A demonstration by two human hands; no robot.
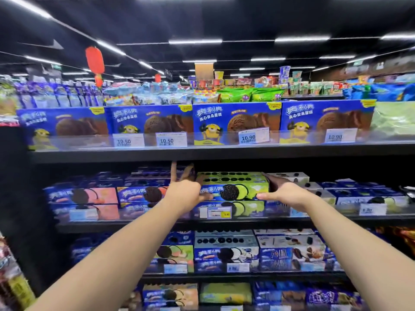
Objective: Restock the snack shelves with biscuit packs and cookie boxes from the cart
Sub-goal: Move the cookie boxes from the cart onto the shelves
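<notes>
A green and blue cookie box (pixel 233 187) lies on top of a same-coloured box (pixel 244 208) on the second shelf (pixel 134 225), in the middle. My left hand (pixel 186 194) grips its left end, thumb under the front edge and fingers raised behind. My right hand (pixel 285 194) grips its right end, thumb along the front bottom edge. Pink and blue cookie boxes (pixel 89 196) stand to the left, blue and white ones (pixel 359 196) to the right. No cart is in view.
The top shelf (pixel 202 151) carries large blue cookie boxes (pixel 235 122) behind price tags. Lower shelves (pixel 224 276) hold more cookie boxes. A black shelf end panel (pixel 18 198) stands at the left. Snack bags (pixel 247 93) pile along the top.
</notes>
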